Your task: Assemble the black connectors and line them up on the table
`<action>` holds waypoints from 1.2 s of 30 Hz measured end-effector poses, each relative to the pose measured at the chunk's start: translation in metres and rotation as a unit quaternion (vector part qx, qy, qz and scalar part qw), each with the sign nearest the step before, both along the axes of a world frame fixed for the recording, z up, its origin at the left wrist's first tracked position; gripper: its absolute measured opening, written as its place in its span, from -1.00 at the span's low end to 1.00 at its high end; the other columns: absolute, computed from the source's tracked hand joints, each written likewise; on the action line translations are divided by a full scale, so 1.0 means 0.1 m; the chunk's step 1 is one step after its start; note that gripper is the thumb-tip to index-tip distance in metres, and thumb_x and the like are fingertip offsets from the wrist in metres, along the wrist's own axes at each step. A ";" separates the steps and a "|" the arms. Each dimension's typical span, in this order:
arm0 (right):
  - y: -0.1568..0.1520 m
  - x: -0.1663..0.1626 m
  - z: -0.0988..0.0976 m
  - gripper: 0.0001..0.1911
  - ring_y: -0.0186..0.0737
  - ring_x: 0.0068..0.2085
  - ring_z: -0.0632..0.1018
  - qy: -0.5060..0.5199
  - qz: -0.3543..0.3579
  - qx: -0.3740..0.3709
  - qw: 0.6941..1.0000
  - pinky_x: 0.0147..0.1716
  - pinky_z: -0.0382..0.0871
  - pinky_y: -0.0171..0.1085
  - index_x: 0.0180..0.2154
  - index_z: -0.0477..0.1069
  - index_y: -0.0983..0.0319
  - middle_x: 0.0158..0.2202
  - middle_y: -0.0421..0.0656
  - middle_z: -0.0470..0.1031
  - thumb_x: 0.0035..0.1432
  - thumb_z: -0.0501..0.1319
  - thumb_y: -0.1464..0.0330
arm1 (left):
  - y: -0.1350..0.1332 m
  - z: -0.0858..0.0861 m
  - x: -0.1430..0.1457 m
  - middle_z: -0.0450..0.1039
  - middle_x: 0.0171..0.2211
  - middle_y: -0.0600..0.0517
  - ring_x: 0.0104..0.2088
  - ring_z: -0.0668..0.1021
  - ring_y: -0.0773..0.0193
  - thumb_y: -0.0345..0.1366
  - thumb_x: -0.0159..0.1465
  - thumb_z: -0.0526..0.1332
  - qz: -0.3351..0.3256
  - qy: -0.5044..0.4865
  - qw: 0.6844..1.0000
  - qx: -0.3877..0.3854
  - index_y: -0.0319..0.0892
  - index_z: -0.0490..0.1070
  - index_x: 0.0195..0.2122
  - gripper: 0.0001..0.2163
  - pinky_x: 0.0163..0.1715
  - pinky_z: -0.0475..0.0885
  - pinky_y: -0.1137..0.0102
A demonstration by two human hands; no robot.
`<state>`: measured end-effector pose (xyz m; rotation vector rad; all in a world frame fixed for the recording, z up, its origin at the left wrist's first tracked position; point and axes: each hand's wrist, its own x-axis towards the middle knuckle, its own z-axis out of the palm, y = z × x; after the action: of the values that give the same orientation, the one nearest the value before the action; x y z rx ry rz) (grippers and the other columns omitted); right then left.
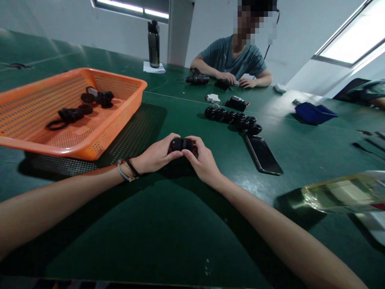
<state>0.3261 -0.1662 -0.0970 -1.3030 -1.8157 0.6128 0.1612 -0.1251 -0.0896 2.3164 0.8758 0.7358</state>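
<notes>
Between both hands, just above the green table [168, 241], is a small glossy black rounded part [177, 144] with a band around its middle; its exact kind cannot be told. My left hand [161, 152] grips its left side, thumb in front and fingers behind. From the right, my right hand [203, 158] closes on the other side, the two thumb tips almost meeting. Fingers cover much of the part. Farther right, a row of similar shiny black round parts [230, 116] lies on the table, with a phone [264, 155] beside its near end.
An orange basket [87, 152] at left holds several black parts [72, 114]. Across the table, a person [233, 56] sits near a power drill [197, 79] and a dark bottle [154, 46]. A blue bin [314, 113] and a bottle of yellowish liquid [345, 192] stand right.
</notes>
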 end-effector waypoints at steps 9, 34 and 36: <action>0.03 0.07 -0.07 -0.61 -0.11 -0.09 0.41 -0.062 0.043 0.159 0.984 -0.15 0.34 -0.09 -0.04 0.12 0.20 -0.09 0.00 0.36 0.15 0.00 0.15 | 0.04 0.02 -0.01 0.22 -0.57 0.11 -0.54 0.30 0.35 0.28 0.08 -0.13 -0.056 -0.042 0.991 -0.114 -0.21 0.19 -0.39 -0.43 -0.48 0.24 0.43; -0.17 -0.08 -0.04 -0.56 -0.16 -0.26 0.47 0.028 -0.022 0.091 0.995 -0.28 0.38 -0.16 -0.11 0.14 0.22 -0.23 -0.04 0.42 0.15 -0.06 0.03 | -0.11 0.01 0.02 0.29 -0.31 0.00 -0.29 0.37 0.24 0.00 0.15 0.08 -0.032 -0.115 0.989 -0.092 -0.25 0.23 -0.21 -0.61 -0.27 0.31 0.36; -0.18 -0.10 -0.04 -0.58 -0.17 -0.28 0.47 0.045 -0.027 0.071 0.996 -0.29 0.38 -0.17 -0.11 0.15 0.22 -0.26 -0.06 0.42 0.15 -0.06 0.04 | -0.10 0.01 0.01 0.30 -0.30 -0.01 -0.29 0.38 0.23 -0.01 0.16 0.08 -0.031 -0.105 0.991 -0.079 -0.26 0.23 -0.19 -0.61 -0.27 0.31 0.36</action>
<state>0.3166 -0.1845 -0.1007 -1.2060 -1.7125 0.4960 0.1625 -0.1352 -0.0887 2.0737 0.7354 0.8357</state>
